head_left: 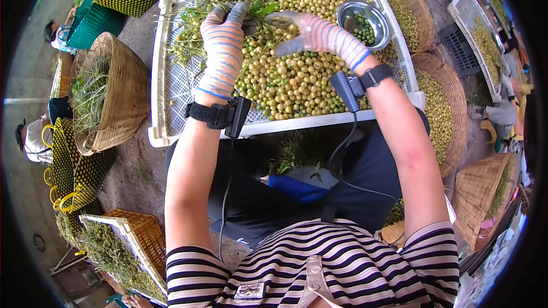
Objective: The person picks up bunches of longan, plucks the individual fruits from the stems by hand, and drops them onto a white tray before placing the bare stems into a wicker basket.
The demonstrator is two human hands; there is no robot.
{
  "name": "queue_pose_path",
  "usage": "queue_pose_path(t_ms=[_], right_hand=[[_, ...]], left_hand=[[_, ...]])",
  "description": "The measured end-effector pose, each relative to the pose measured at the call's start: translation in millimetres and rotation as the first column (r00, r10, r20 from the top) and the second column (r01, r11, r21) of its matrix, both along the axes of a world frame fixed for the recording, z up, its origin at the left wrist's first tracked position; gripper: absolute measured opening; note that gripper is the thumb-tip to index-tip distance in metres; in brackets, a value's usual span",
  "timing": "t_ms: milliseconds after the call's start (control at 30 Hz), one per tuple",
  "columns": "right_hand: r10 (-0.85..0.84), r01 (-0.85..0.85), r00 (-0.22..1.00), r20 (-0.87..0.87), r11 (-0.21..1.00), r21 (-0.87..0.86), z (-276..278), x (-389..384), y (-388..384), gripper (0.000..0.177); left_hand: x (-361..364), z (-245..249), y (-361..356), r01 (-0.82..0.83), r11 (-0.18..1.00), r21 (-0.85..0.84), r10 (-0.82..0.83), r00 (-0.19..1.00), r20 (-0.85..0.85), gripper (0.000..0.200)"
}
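A white perforated tray point(319, 117) lies before me, heaped with small round yellow-green fruits point(308, 82). My left hand point(220, 51), in a striped glove with grey fingertips, is closed at a bunch of thin fruit stems point(191, 37) on the tray's left side; its fingertips are partly hidden among them. To the right, my right hand point(328, 37), gloved alike, reaches over the fruit with thumb and fingers apart. Its fingertips are near the stems and a green leaf point(267, 9). Beside that hand, a steel bowl point(383, 25) holds small dark green fruits point(363, 29).
Wicker baskets of fruit point(454, 111) stand right of the tray. On the left are a tall wicker basket of stems point(128, 94), yellow-black woven bags point(85, 162) and a crate point(140, 231). Other people point(505, 111) sit at both sides. Cables point(348, 137) hang from my wrist devices.
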State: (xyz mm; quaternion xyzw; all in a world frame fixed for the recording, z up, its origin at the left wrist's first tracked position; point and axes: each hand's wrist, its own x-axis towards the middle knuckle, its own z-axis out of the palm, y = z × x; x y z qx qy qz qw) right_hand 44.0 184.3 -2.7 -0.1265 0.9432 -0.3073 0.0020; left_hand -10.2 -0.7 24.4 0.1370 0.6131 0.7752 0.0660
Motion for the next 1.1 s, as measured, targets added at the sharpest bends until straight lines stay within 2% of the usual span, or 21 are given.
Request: queue_pose_path(t_ms=[33,67,100,167,300,333,367,400,433,500,533,567,633,667,700,767,800,867,967,1033,1100], right_hand=[[0.039,-0.035,0.982,0.183,0.999,-0.024,7,-2,-10,0.062],[0.033,0.032,0.984,0.176,0.935,-0.354,4,2,-23,0.046],[0.015,-0.025,0.999,-0.034,0.949,-0.315,-3,-1,-32,0.035],[-0.022,0.07,0.986,0.163,0.954,-0.292,-11,-2,-31,0.033],[0.034,0.084,0.944,0.328,0.937,-0.339,-26,-13,-13,0.042],[-0.11,0.15,0.928,0.356,0.985,-0.085,-7,-3,-17,0.044],[-0.259,0.211,0.902,0.346,0.962,0.172,4,4,-20,0.047],[-0.246,0.164,0.933,0.262,0.94,0.3,-4,2,-17,0.052],[-0.248,0.165,0.933,0.261,0.939,0.303,-13,4,-15,0.052],[-0.199,0.203,0.979,-0.036,0.957,0.206,-25,10,-11,0.053],[-0.145,0.142,0.988,0.047,0.988,0.059,-24,10,-6,0.051],[-0.142,0.139,0.989,0.047,0.989,0.058,-25,9,-3,0.051],[-0.176,0.175,0.984,-0.002,0.976,0.133,-11,13,-6,0.046],[-0.288,0.249,0.956,0.065,0.906,0.341,-4,17,-7,0.037],[-0.289,0.251,0.955,0.064,0.906,0.341,-1,18,-9,0.037],[-0.347,0.233,0.925,0.157,0.841,0.488,3,20,-10,0.029],[-0.349,0.235,0.924,0.157,0.842,0.487,-2,20,-8,0.029],[-0.248,0.222,0.968,0.019,0.896,0.383,-17,21,2,0.024],[-0.31,0.278,0.949,0.057,0.909,0.312,-37,18,24,0.024],[-0.339,0.301,0.939,0.059,0.893,0.334,-23,20,18,0.029],[-0.151,0.296,0.906,-0.396,0.895,0.335,-23,18,12,0.041]], left_hand=[[1,-1,2,0.008,1.0,-0.008,-0.009,1.0,-0.004,0.012],[3,-2,4,0.016,1.0,-0.016,-0.016,1.0,-0.007,0.011],[4,-2,4,0.023,0.999,-0.024,-0.023,1.0,-0.011,0.011],[2,-1,-1,0.006,0.998,-0.06,-0.008,1.0,-0.027,0.011],[-4,1,-11,-0.059,0.998,0.002,0.059,0.998,-0.016,0.011],[-4,0,-12,-0.068,0.998,-0.011,0.068,0.998,0.001,0.011],[-4,-1,-13,-0.072,0.997,-0.027,0.072,0.997,0.019,0.011],[-5,-5,-11,-0.048,0.999,-0.013,0.049,0.999,0.011,0.011],[-6,-5,-9,-0.048,0.999,-0.01,0.048,0.999,0.012,0.011],[-6,-7,-9,-0.077,0.996,-0.038,0.077,0.997,0.002,0.012],[-8,-6,-11,-0.082,0.996,-0.038,0.082,0.997,0.001,0.012],[-9,-6,-12,-0.085,0.996,-0.026,0.085,0.996,0.014,0.012],[-10,-6,-14,-0.089,0.996,0.002,0.089,0.995,0.041,0.012],[-11,-5,-15,-0.076,0.997,-0.01,0.076,0.996,0.035,0.012],[-10,-6,-14,-0.075,0.997,-0.01,0.075,0.997,0.034,0.012],[-8,-10,-10,-0.071,0.997,0.011,0.07,0.995,0.068,0.01],[-8,-11,-10,-0.076,0.997,0.002,0.076,0.994,0.074,0.009],[-13,-11,-14,-0.111,0.993,0.026,0.11,0.992,0.059,0.009],[-25,-6,-28,-0.14,0.989,0.055,0.138,0.99,0.029,0.008],[-24,-3,-32,-0.179,0.984,0.022,0.177,0.983,0.051,0.008],[-21,-1,-33,-0.155,0.988,0.007,0.154,0.987,0.039,0.009]])
